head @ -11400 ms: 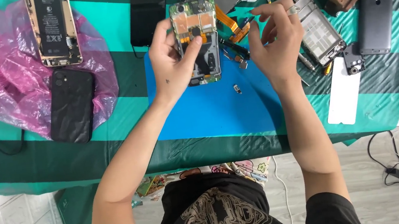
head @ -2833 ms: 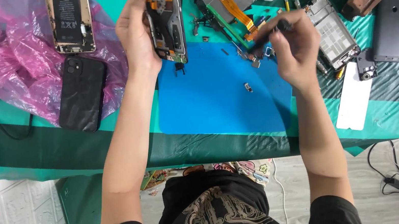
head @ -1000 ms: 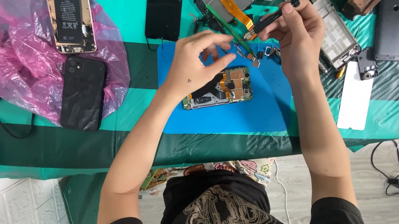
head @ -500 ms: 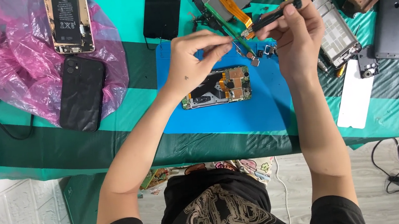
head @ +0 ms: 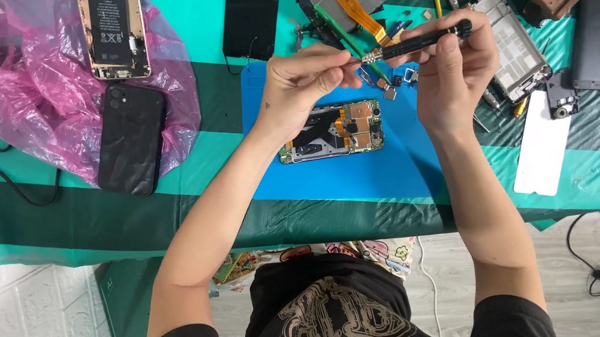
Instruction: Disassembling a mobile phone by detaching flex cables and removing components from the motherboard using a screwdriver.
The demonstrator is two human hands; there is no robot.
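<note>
Screwdriver (head: 419, 42) lies level above the blue mat (head: 362, 168): your right hand (head: 453, 71) grips its handle, left hand (head: 300, 83) fingers pinch the tip, steadying it over the opened phone (head: 330, 131).

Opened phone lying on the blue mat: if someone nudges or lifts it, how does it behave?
The opened phone lies flat on the blue mat, so it would likely slide, not tip or roll. It looks rigid and probably light with its back off. Its exposed board and orange flex strips look fragile, so gripping by the edges seems safer.
</note>
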